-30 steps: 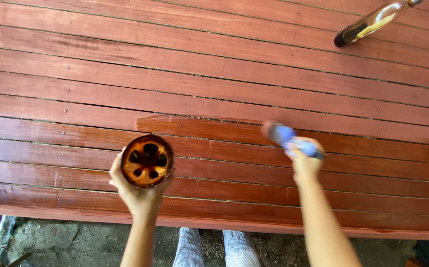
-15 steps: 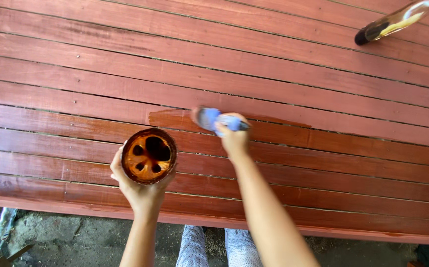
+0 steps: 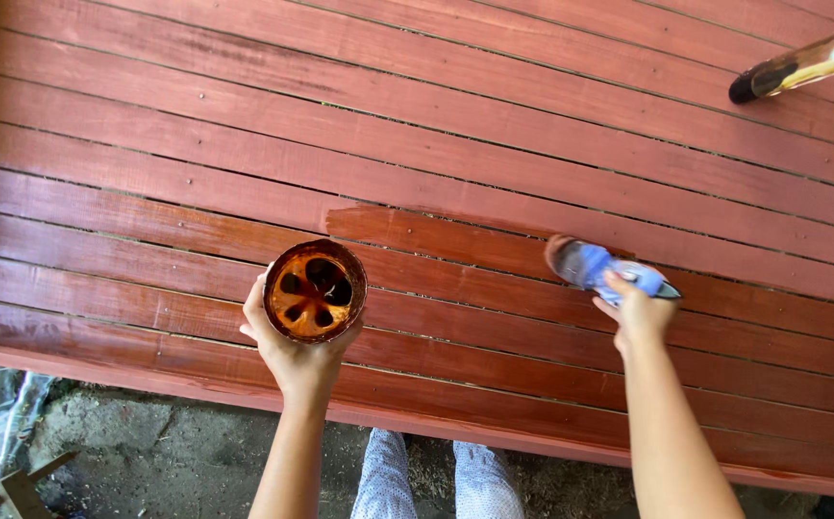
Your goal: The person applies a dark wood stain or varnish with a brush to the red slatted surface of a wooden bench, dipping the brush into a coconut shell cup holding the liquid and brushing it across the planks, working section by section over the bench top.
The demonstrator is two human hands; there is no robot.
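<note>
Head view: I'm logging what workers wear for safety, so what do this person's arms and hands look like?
Both forearms are bare up to the frame's lower edge: no sleeves show. The left hand and right hand wear no gloves, and no watch, ring or bracelet can be seen. Below, between the arms, light patterned trousers show.

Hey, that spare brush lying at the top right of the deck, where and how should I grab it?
Grip the spare brush by its pale yellow handle, the end toward the frame's right edge, judging from the dark bristles pointing left and down. It lies flat across the deck boards, tilted, so come from above and the right, closing across the narrow handle and keeping off the bristles.
</note>
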